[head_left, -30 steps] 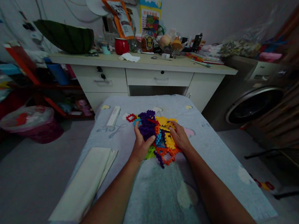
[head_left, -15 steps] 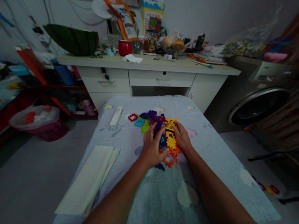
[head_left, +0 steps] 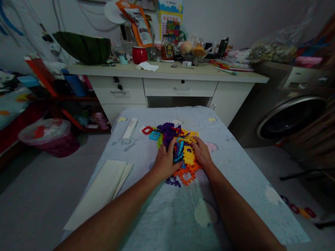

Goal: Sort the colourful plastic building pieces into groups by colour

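A pile of toothed plastic building pieces in purple, yellow, orange, blue, green and red lies mid-table; a purple piece [head_left: 168, 131] tops its far side. My left hand [head_left: 164, 162] rests against the pile's left side, thumb and fingers apart around several blue pieces [head_left: 179, 151]. On the right, my right hand [head_left: 202, 153] has its fingers curled on a yellow piece [head_left: 187, 139] seen nearly edge-on. Below it is another yellow piece [head_left: 189, 155]. An orange piece [head_left: 187, 176] lies at the near edge, beside a purple triangular piece [head_left: 173, 181].
The cloth-covered table [head_left: 239, 198] also bears a folded pale cloth [head_left: 99, 193] and a white strip-shaped object [head_left: 130, 129] at left. Behind stands a cluttered white desk [head_left: 120, 86]. A washing machine [head_left: 288, 99] is at right, a pink waste bin [head_left: 51, 140] at left.
My left hand has drawn left and slightly down, uncovering blue pieces. The purple pieces have shifted left, and the near purple piece shows more. My right hand stays almost in place.
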`<action>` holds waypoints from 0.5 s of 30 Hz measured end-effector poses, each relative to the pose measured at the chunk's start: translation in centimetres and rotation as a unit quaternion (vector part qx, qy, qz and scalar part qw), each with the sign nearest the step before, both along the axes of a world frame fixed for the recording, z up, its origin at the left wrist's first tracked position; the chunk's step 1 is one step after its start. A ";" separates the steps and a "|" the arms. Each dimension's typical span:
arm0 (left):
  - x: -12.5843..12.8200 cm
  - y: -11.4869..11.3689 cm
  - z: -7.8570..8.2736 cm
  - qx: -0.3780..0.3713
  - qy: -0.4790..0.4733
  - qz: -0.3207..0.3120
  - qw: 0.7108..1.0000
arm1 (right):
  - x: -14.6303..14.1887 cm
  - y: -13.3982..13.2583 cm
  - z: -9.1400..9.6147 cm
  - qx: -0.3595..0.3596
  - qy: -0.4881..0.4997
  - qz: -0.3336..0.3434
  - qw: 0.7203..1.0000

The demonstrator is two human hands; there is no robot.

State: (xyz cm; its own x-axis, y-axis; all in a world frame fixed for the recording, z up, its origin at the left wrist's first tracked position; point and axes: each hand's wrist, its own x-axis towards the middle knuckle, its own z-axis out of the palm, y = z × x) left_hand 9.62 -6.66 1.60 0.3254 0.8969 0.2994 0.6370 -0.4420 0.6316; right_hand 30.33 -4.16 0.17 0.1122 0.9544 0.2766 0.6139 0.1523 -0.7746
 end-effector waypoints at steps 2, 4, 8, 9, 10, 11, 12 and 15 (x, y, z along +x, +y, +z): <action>0.0 0.2 0.2 -0.004 0.018 0.005 1.000 | 0.0 0.1 0.0 0.003 -0.011 0.001 1.000; 0.0 0.4 0.4 -0.006 0.032 0.014 0.999 | -0.1 0.1 0.0 0.009 -0.033 -0.004 0.999; 0.3 0.9 0.4 0.000 0.033 0.042 0.999 | 0.0 0.2 -0.2 0.022 -0.075 -0.018 0.997; 0.4 1.1 0.4 0.002 0.028 0.049 0.998 | 0.0 0.2 -0.3 0.026 -0.073 -0.016 0.997; 0.6 1.2 0.4 0.002 0.021 0.055 0.998 | 0.1 0.3 -0.5 0.031 -0.066 -0.014 0.997; 0.8 1.4 0.5 0.003 0.014 0.059 0.998 | 0.1 0.4 -0.6 0.037 -0.054 -0.011 0.998; 1.0 1.5 0.7 0.004 0.008 0.062 0.998 | 0.1 0.5 -0.8 0.045 -0.037 -0.006 0.998; 1.6 2.0 1.8 0.007 0.002 0.055 0.998 | 0.2 0.8 -1.2 0.067 0.047 -0.003 0.997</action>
